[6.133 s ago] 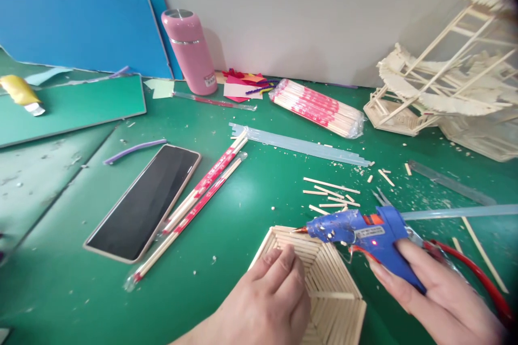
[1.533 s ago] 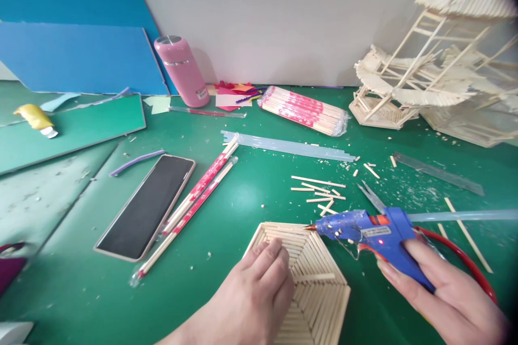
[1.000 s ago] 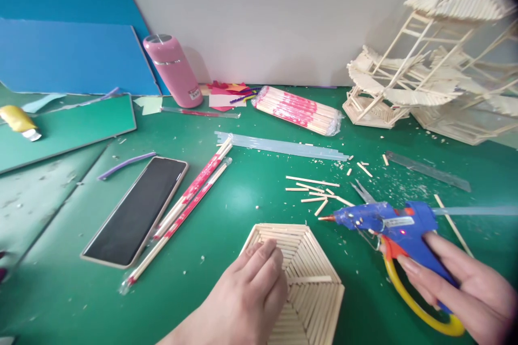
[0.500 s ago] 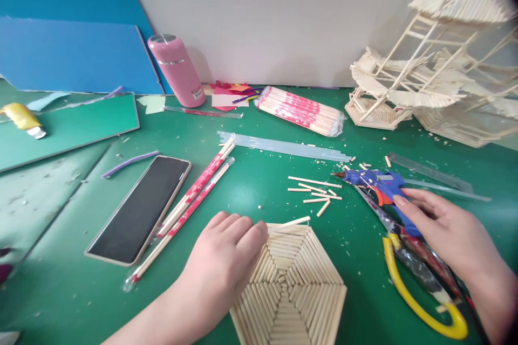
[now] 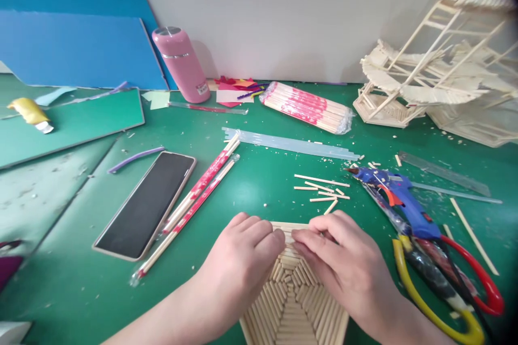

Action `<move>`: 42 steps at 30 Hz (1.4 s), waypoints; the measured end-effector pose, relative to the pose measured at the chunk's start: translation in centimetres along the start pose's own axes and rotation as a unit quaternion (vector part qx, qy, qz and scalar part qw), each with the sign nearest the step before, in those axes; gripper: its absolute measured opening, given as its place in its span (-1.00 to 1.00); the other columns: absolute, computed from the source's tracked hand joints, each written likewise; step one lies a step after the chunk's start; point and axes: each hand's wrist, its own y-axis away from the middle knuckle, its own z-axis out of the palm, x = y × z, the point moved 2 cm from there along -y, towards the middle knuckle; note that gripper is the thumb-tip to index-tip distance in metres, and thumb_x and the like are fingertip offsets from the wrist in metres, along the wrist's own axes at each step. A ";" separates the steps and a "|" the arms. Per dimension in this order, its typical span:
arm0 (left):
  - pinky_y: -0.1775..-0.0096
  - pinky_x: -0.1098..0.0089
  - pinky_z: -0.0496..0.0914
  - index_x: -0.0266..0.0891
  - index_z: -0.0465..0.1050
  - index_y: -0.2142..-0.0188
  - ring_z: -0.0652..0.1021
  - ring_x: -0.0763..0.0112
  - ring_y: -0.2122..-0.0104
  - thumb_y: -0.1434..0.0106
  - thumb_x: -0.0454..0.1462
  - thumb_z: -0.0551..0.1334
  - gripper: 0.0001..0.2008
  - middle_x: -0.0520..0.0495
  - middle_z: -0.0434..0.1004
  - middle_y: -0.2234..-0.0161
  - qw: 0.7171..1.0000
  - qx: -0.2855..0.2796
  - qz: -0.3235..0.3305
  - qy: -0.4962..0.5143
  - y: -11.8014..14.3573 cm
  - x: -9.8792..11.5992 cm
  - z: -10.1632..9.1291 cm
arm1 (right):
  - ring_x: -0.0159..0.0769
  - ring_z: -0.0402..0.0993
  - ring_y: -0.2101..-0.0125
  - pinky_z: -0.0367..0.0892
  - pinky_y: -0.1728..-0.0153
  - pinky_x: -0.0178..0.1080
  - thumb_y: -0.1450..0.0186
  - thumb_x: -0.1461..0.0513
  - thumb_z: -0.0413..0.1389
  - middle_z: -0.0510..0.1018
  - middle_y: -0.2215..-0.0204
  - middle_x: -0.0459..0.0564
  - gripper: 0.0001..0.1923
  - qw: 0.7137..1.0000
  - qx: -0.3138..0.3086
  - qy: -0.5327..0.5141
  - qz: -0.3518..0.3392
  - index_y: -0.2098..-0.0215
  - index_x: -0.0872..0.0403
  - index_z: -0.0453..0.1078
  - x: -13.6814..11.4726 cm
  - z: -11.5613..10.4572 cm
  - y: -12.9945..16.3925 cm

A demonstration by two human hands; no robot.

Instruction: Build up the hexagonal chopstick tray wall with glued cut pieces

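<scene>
Under my hands lies a flat polygonal panel of thin wooden sticks laid in rings around a small centre. My left hand is closed at the panel's far left edge. From the right, my right hand pinches at the same far side, its fingertips close to the left ones. Between them is a short wooden stick, mostly hidden by my fingers. To the right, a blue glue gun rests on the table, untouched, its nozzle pointing left.
Cut sticks lie beyond the panel. Cutters with yellow and red handles are at right. Glue sticks, a stick bundle, a phone and a pink bottle surround the area. A stick model stands back right.
My right hand has let go of the glue gun and come left to the panel's far edge. My left hand stays there. The stick it held at an angle is now between both hands.
</scene>
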 end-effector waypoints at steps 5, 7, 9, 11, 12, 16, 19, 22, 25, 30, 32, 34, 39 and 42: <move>0.37 0.32 0.22 -0.29 0.35 0.25 0.35 0.34 0.43 -0.26 -0.29 0.06 -0.85 -0.06 0.39 0.43 0.996 0.025 -0.079 -0.045 0.1 -1.1 -0.4 | -0.32 0.28 0.42 0.23 0.42 -0.24 -0.25 0.33 0.02 0.41 0.45 -0.02 -0.85 1.000 -0.013 0.018 0.007 0.31 0.10 0.44 1.3 0.1 -0.5; 0.31 0.25 0.25 -0.31 0.34 0.20 0.37 0.25 0.35 -0.18 -0.21 0.17 -0.76 -0.11 0.41 0.34 0.988 0.034 -0.125 -0.078 0.4 -1.5 -0.6 | -0.32 0.29 0.41 0.24 0.41 -0.24 -0.25 0.31 0.02 0.41 0.46 -0.02 -0.84 0.999 -0.016 0.035 0.015 0.32 0.09 0.45 1.9 -0.1 -0.6; 0.30 0.21 0.25 -0.31 0.36 0.23 0.37 0.22 0.33 -0.13 -0.17 0.21 -0.73 -0.11 0.41 0.33 0.983 0.022 -0.161 -0.081 0.7 -1.8 -0.5 | -0.32 0.30 0.41 0.24 0.41 -0.25 -0.25 0.30 0.01 0.41 0.46 -0.02 -0.83 0.999 -0.025 0.044 0.018 0.34 0.08 0.45 2.2 -0.2 -0.7; 0.31 0.20 0.25 -0.28 0.38 0.30 0.37 0.24 0.35 -0.13 -0.17 0.20 -0.78 -0.10 0.39 0.36 0.981 0.006 -0.184 -0.064 1.0 -1.9 -0.3 | -0.33 0.31 0.43 0.24 0.42 -0.26 -0.26 0.30 0.00 0.41 0.48 -0.04 -0.82 0.998 -0.036 0.042 0.016 0.35 0.07 0.46 2.3 0.0 -0.9; 0.32 0.21 0.24 -0.28 0.39 0.33 0.36 0.25 0.36 -0.14 -0.18 0.18 -0.81 -0.09 0.39 0.38 0.980 0.003 -0.190 -0.056 1.1 -1.9 -0.1 | -0.33 0.31 0.43 0.24 0.42 -0.26 -0.26 0.30 0.00 0.41 0.49 -0.04 -0.81 0.998 -0.041 0.039 0.014 0.35 0.07 0.46 2.2 0.1 -1.0; 0.35 0.24 0.21 -0.27 0.40 0.40 0.33 0.28 0.39 -0.17 -0.24 0.13 -0.85 -0.07 0.37 0.44 0.980 0.008 -0.193 -0.045 1.2 -1.9 0.3 | -0.34 0.29 0.44 0.23 0.42 -0.26 -0.27 0.31 -0.03 0.40 0.51 -0.04 -0.78 0.998 -0.062 0.033 0.011 0.35 0.08 0.46 1.8 0.5 -1.4; 0.36 0.26 0.20 -0.27 0.39 0.42 0.32 0.29 0.39 -0.18 -0.26 0.11 -0.86 -0.07 0.36 0.46 0.981 0.004 -0.190 -0.042 1.2 -2.0 0.5 | -0.33 0.28 0.43 0.22 0.42 -0.25 -0.28 0.31 -0.04 0.39 0.52 -0.04 -0.77 0.997 -0.073 0.032 0.010 0.37 0.08 0.46 1.7 0.7 -1.6; 0.36 0.27 0.19 -0.27 0.39 0.43 0.31 0.31 0.40 -0.18 -0.28 0.10 -0.86 -0.06 0.35 0.47 0.982 0.005 -0.187 -0.040 1.1 -2.1 0.5 | -0.34 0.28 0.44 0.22 0.42 -0.26 -0.29 0.30 -0.06 0.39 0.52 -0.04 -0.75 0.996 -0.080 0.035 0.005 0.39 0.08 0.46 1.7 0.7 -1.7; 0.37 0.28 0.18 -0.26 0.39 0.43 0.30 0.32 0.41 -0.19 -0.28 0.08 -0.84 -0.06 0.35 0.48 0.982 0.008 -0.184 -0.037 1.2 -2.2 0.5 | -0.34 0.28 0.45 0.22 0.43 -0.26 -0.28 0.31 -0.06 0.39 0.53 -0.04 -0.75 0.996 -0.080 0.034 0.001 0.39 0.07 0.46 1.7 0.7 -1.8; 0.38 0.28 0.17 -0.26 0.39 0.42 0.30 0.32 0.41 -0.21 -0.29 0.07 -0.84 -0.06 0.35 0.48 0.983 0.011 -0.181 -0.032 1.2 -2.2 0.5 | -0.33 0.26 0.45 0.21 0.44 -0.25 -0.27 0.33 -0.05 0.38 0.53 -0.04 -0.77 0.996 -0.081 0.030 -0.002 0.37 0.07 0.46 1.5 0.7 -1.9; 0.38 0.28 0.16 -0.26 0.40 0.40 0.30 0.32 0.41 -0.21 -0.29 0.07 -0.84 -0.05 0.35 0.48 0.983 0.009 -0.180 -0.032 1.2 -2.2 0.5 | -0.33 0.24 0.46 0.20 0.44 -0.25 -0.26 0.34 -0.04 0.37 0.54 -0.04 -0.77 0.996 -0.081 0.037 -0.004 0.39 0.08 0.45 1.5 0.7 -1.9; 0.38 0.28 0.16 -0.26 0.40 0.40 0.30 0.32 0.42 -0.21 -0.30 0.07 -0.85 -0.05 0.35 0.48 0.983 0.007 -0.178 -0.030 1.2 -2.2 0.5 | -0.33 0.24 0.46 0.19 0.44 -0.25 -0.26 0.35 -0.04 0.36 0.54 -0.05 -0.77 0.996 -0.081 0.048 -0.008 0.41 0.08 0.45 1.4 0.7 -1.9; 0.36 0.27 0.17 -0.26 0.40 0.37 0.31 0.31 0.40 -0.20 -0.32 0.07 -0.86 -0.06 0.37 0.46 0.983 0.011 -0.179 -0.031 1.1 -2.1 0.8 | -0.34 0.22 0.47 0.17 0.45 -0.26 -0.25 0.36 -0.04 0.36 0.55 -0.05 -0.77 0.994 -0.077 0.073 -0.012 0.39 0.08 0.46 1.1 0.8 -2.0; 0.35 0.27 0.18 -0.26 0.39 0.31 0.32 0.32 0.39 -0.20 -0.32 0.08 -0.87 -0.06 0.40 0.43 0.984 0.026 -0.174 -0.028 1.2 -2.1 0.8 | -0.35 0.22 0.49 0.17 0.47 -0.28 -0.24 0.36 -0.03 0.36 0.56 -0.06 -0.77 0.995 -0.063 0.077 -0.018 0.38 0.08 0.47 1.0 0.8 -2.0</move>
